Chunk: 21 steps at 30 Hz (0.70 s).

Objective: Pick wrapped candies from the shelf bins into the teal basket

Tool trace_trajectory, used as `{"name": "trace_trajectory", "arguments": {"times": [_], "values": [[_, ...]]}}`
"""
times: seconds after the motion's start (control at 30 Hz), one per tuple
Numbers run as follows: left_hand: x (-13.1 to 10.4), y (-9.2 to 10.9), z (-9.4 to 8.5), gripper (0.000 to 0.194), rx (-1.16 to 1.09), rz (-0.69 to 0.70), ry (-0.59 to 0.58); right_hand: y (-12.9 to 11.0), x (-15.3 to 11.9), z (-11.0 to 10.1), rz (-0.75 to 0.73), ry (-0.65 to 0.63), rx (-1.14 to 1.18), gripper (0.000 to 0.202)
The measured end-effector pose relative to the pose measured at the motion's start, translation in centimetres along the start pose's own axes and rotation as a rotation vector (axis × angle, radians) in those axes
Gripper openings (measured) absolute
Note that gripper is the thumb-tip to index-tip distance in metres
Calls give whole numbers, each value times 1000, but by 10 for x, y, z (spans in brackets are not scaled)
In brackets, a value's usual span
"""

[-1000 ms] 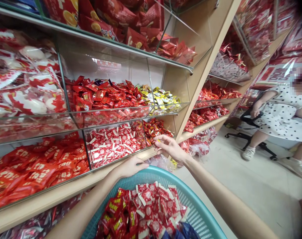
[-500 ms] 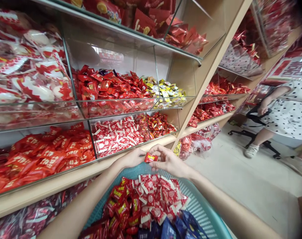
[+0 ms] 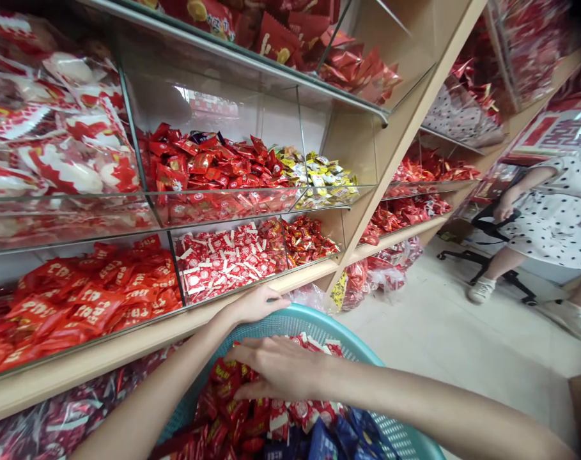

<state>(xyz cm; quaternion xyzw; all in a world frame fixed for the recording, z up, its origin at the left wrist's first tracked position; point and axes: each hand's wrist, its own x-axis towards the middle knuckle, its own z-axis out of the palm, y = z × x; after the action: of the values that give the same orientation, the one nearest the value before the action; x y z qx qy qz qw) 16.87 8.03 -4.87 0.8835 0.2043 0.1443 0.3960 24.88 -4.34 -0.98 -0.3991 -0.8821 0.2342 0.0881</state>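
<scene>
My left hand (image 3: pixel 257 304) is at the far rim of a teal plastic basket (image 3: pixel 314 314), its fingers curled over the edge. Inside the basket lie dark red wrapped candies with yellow print (image 3: pixel 218 390), pink-and-white wrapped candies (image 3: pixel 302 412) and dark blue packets (image 3: pixel 326 441). My right hand (image 3: pixel 278 367) is over the candies, palm down, fingers stretched towards the left and apart. It touches or hovers just over the red candies; its palm side is hidden.
Wooden shelving with glass dividers holds red packets (image 3: pixel 93 287), pink-and-white candies (image 3: pixel 227 259) and small red candies (image 3: pixel 309 239). Bagged goods (image 3: pixel 386 271) sit on the floor by the shelf. At right a person in a dotted dress (image 3: pixel 553 217) sits on a wheeled chair (image 3: pixel 486 268).
My right hand has moved from the far rim down and left over the candies. The small red candy it held at the rim is no longer visible there. My left hand stays at the rim.
</scene>
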Motion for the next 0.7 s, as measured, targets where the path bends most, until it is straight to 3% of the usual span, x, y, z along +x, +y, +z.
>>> {"name": "trace_trajectory", "arguments": {"times": [0.1, 0.17, 0.27, 0.37, 0.47, 0.57, 0.7], "values": [[0, 3, -1, 39, -40, 30, -18, 3, -15, -34, -3, 145, -55, 23], [1, 4, -1, 38, -48, 13, 0, 20, -27, -65, 44, 276, -4, 19], [2, 3, 1, 43, -5, -37, 16, 65, -34, -107, 261, 503, 11, 20], [4, -2, 3, 46, 27, -8, 5, 117, -18, -127, 390, 603, -142, 22], [4, -5, 3, 46, 37, -2, 15, 154, 14, -126, 369, 449, -324, 32], [4, -7, 3, 46, 32, -16, 19, 170, 43, -118, 402, 261, -483, 33], [4, -7, 2, 46, 40, -24, 8, 177, 59, -113, 461, 268, -551, 33]]}}
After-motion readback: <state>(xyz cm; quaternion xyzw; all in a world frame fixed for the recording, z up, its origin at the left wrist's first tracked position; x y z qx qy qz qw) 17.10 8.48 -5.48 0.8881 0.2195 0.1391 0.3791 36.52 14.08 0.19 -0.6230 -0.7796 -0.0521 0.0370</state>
